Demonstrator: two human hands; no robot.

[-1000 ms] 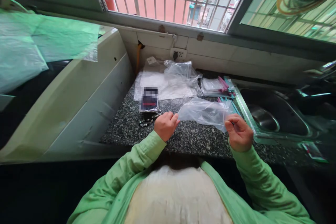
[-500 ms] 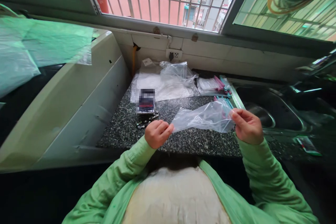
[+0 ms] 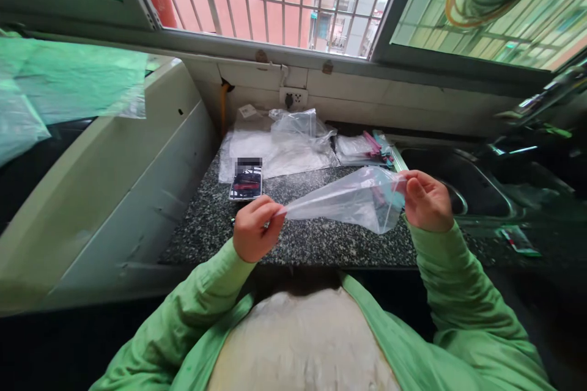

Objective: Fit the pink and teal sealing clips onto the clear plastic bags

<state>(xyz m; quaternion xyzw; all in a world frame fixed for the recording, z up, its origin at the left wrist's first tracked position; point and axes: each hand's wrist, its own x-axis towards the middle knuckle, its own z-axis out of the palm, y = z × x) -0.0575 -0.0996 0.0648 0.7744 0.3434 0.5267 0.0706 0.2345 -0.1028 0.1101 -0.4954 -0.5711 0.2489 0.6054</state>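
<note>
Left hand (image 3: pixel 253 229) fingers pinched on clear bag (image 3: pixel 348 198) tip, frame centre; right hand (image 3: pixel 426 200) fingers clamped on its wide end, both raised over desk (image 3: pixel 321 238).

Bag pulled taut, lifted higher

The left hand (image 3: pixel 254 227) and right hand (image 3: pixel 426 200) now sit farther apart than a second ago, stretching the clear plastic bag (image 3: pixel 348 200) out above the counter.

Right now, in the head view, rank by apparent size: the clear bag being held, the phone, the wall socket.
1. Clear bag, though it is held up nearer the camera.
2. Phone.
3. Wall socket, farthest back.
</note>
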